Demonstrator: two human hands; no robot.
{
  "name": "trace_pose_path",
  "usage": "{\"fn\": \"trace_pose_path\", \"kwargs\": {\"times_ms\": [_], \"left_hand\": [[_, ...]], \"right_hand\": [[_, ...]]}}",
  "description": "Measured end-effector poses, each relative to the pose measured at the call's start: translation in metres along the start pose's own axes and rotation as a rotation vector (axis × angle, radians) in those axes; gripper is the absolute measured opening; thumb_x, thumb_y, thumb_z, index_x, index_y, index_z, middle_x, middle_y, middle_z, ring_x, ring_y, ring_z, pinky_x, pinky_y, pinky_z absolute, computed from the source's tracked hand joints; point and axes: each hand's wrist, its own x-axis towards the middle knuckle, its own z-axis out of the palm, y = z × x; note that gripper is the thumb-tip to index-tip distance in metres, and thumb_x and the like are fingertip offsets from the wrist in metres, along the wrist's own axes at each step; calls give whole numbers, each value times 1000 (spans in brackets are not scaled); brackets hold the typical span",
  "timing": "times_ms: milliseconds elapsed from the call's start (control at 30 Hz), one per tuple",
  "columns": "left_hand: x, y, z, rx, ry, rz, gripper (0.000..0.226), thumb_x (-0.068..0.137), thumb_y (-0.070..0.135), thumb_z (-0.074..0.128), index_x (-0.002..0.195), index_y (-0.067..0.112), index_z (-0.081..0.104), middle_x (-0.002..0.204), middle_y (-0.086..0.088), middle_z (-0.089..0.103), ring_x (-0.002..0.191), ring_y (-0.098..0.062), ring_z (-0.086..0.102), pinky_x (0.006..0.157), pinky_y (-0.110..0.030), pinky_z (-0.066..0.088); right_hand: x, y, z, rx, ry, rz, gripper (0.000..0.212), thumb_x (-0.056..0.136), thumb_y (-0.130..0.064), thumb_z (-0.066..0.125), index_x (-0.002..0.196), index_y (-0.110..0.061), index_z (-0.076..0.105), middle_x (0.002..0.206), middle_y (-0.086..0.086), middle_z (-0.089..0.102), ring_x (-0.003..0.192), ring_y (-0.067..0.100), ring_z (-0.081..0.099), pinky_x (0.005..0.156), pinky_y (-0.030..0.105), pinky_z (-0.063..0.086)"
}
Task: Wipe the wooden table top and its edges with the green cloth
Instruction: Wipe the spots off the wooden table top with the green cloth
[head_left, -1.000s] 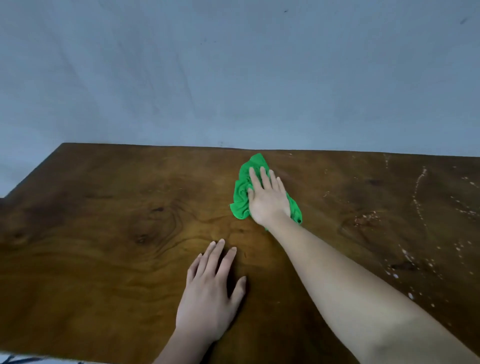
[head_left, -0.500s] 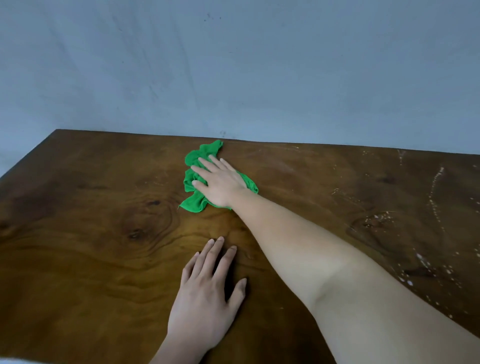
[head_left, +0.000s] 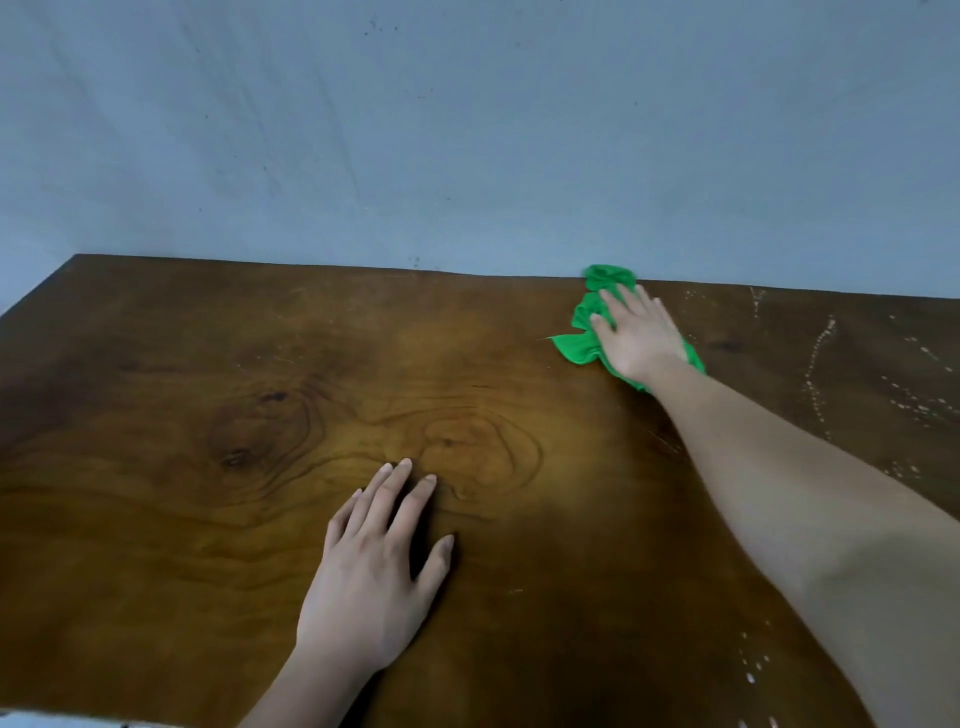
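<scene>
Flat-fingered, the right hand (head_left: 636, 338) pressed the cloth (head_left: 574, 348) onto the table (head_left: 208, 519) at its far edge by the wall (head_left: 467, 130), gripping nothing; the left hand (head_left: 369, 582) lay spread, probably bracing that reach.

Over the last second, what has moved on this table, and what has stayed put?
The right hand, pressing flat on the green cloth, swept it left first, then back right and away to the far edge of the wooden table top, where the cloth now reaches the blue wall. Nothing was picked up or let go. The left hand stayed flat on the wood, and the white specks on the right remain.
</scene>
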Motion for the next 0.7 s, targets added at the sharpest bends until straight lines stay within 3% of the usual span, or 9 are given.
{"fn": "trace_pose_path", "kwargs": {"times_ms": [167, 300, 700], "left_hand": [[-1, 1, 0, 18, 5, -4, 76, 106, 80, 18, 173, 44, 21, 183, 16, 7, 168, -3, -10, 137, -36, 2], [-2, 3, -2, 27, 5, -8, 77, 106, 80, 16, 173, 43, 22, 183, 14, 10, 169, -5, -6, 136, -36, 1], [-1, 7, -5, 23, -20, -32, 81, 103, 82, 14, 171, 41, 27, 183, 10, 17, 170, -15, 9, 134, -43, 7]], "right_hand": [[-26, 88, -12, -1, 28, 191, 70, 116, -58, 16, 178, -25, 18, 186, 4, 10, 173, 27, 3, 139, 48, 3], [-41, 106, -13, -9, 26, 285, 70, 117, -55, 16, 178, -21, 17, 187, 7, 9, 173, 29, 1, 139, 49, 4], [-145, -102, 20, -33, -53, -180, 73, 114, -60, 3, 176, -22, 4, 184, 4, -6, 170, 27, -14, 139, 52, -2]]}}
